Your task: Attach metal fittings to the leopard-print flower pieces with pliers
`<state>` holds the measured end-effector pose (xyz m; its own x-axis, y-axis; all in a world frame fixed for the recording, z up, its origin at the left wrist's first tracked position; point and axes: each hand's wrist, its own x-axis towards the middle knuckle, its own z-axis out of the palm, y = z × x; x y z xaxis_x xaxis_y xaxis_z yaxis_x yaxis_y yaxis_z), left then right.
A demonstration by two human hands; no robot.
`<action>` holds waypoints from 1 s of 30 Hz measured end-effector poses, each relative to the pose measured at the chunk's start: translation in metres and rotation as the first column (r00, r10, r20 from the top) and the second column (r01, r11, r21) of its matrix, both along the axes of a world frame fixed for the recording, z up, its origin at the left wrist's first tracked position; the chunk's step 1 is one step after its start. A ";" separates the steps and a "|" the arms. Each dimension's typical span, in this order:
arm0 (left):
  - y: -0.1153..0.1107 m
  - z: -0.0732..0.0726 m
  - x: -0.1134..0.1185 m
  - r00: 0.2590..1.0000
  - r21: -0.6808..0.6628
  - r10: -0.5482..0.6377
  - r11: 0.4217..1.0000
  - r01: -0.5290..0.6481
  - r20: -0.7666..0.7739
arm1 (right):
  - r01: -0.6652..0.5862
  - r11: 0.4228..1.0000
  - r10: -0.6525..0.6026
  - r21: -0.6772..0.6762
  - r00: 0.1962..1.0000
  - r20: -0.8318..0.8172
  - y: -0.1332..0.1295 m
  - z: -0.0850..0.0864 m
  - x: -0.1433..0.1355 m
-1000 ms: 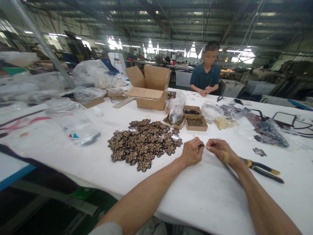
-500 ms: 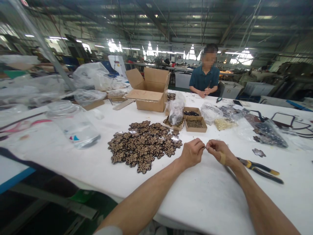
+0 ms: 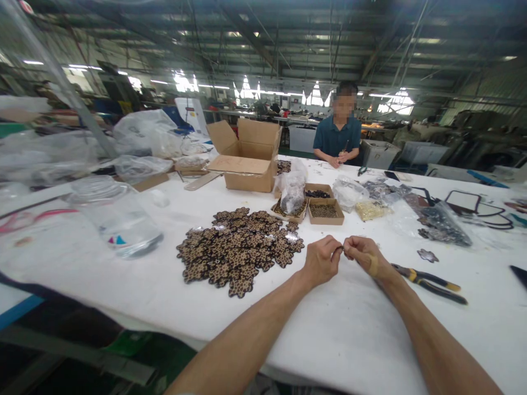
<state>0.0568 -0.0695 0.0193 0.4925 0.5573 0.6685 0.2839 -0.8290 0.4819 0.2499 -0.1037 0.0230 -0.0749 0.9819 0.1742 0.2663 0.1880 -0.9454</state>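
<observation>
My left hand (image 3: 323, 259) and my right hand (image 3: 362, 253) meet fingertip to fingertip above the white table, both pinched closed. Between the fingertips is a tiny dark piece, too small to name. Left of my hands lies a heap of leopard-print, flower-shaped patches (image 3: 242, 247). Yellow-and-black pliers (image 3: 432, 281) rest on the table by my right wrist, which has a tan bandage on it. Just beyond my hands, a small cardboard tray of brassy bits (image 3: 325, 211) stands beside another tray with black pieces (image 3: 317, 193).
An open cardboard box (image 3: 249, 178) stands behind the heap. A clear plastic jar (image 3: 119, 219) lies tilted at the left. Plastic bags of parts (image 3: 447, 222) and one loose patch (image 3: 427, 255) are at the right. Across the table (image 3: 329, 340), a person (image 3: 337, 134) works with both hands.
The whole view has shifted slightly, so things appear a little further left and lower. My hands keep the same fingertip pinch.
</observation>
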 end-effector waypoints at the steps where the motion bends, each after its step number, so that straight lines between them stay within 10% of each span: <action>1: 0.000 0.000 0.000 1.000 0.000 0.000 1.000 0.000 0.001 | -0.005 1.000 0.005 0.007 1.000 0.014 -0.002 0.002 0.000; 13: -0.001 0.009 -0.010 0.997 0.149 -0.015 0.988 0.027 -0.080 | -0.026 1.000 0.025 0.001 0.998 0.059 -0.012 0.020 -0.003; 20: 0.004 0.011 -0.019 0.999 0.209 -0.045 0.977 0.039 0.022 | 0.230 0.969 -0.243 0.093 0.802 0.546 -0.044 0.042 0.080; 25: 0.010 0.010 -0.015 0.991 0.243 -0.069 0.969 0.039 0.119 | 0.261 0.946 -0.296 0.194 0.447 0.844 -0.094 0.002 0.142; 30: 0.005 0.012 -0.021 0.986 0.242 -0.054 0.970 0.015 0.156 | 0.186 0.942 -0.330 0.280 0.352 0.876 -0.125 -0.044 0.146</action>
